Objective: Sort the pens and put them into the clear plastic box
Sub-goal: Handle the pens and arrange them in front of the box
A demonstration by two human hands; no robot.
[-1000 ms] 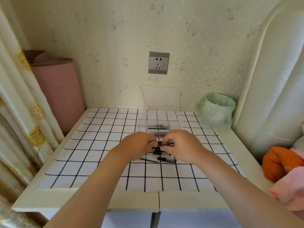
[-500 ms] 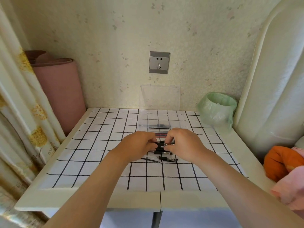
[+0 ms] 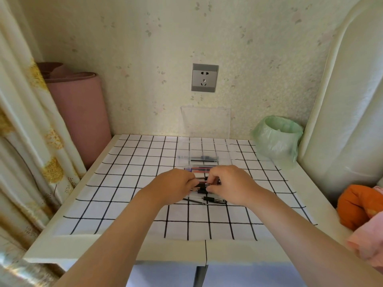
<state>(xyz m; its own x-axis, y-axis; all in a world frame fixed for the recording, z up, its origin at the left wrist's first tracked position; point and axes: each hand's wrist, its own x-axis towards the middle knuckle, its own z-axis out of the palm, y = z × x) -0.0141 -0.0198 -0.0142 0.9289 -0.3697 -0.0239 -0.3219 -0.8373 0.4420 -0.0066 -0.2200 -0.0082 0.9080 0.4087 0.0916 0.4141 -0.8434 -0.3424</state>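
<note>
A clear plastic box point(image 3: 224, 150) stands open on the checked cloth, its lid point(image 3: 205, 121) upright against the wall. Inside it lie a black pen point(image 3: 204, 158) and, nearer me, a reddish pen point(image 3: 200, 168). My left hand point(image 3: 175, 186) and my right hand point(image 3: 230, 183) meet over a small pile of pens point(image 3: 202, 188) just in front of the box. Both pinch the same black pen point(image 3: 204, 184) between their fingertips. Two more pens point(image 3: 213, 199) lie on the cloth below the hands. Much of the pile is hidden by my fingers.
A small bin lined with a green bag point(image 3: 276, 137) stands at the table's back right. A rolled pink mat point(image 3: 79, 112) leans at the left beside a curtain point(image 3: 24, 141). Orange and pink cloth point(image 3: 358, 208) lies right of the table. A wall socket point(image 3: 204, 78) sits above the box.
Both hands have stayed together over the pile, shifting slightly toward the box while working the pen held between them.
</note>
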